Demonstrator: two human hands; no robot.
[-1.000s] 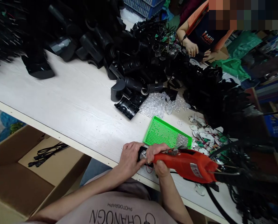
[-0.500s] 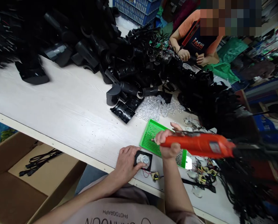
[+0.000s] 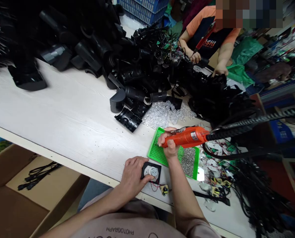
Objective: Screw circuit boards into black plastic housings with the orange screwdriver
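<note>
My left hand (image 3: pixel 133 177) presses down on a small square black plastic plate (image 3: pixel 147 170), which carries a round white part (image 3: pixel 152 171) and lies at the table's front edge. My right hand (image 3: pixel 169 142) grips an orange electric screwdriver (image 3: pixel 187 137) with a black cord. Its tip is over the upper left of a green perforated screw tray (image 3: pixel 156 147). A patch of small silver screws (image 3: pixel 188 162) lies in the tray's right end. A tiny circuit board (image 3: pixel 164 190) sits just below the plate, joined by thin red and black wires.
Heaps of black plastic housings (image 3: pixel 137 72) and transparent plastic pieces (image 3: pixel 167 114) cover the white table (image 3: pixel 63 105). Loose boards and cables lie to the right. Below the edge is a cardboard box (image 3: pixel 38 195) with black cables. A co-worker's hands (image 3: pixel 194 57) work at the far side.
My right hand has carried the screwdriver from the black plate to the green tray, ending further left over it. My left hand stays on the plate, and the white part now shows.
</note>
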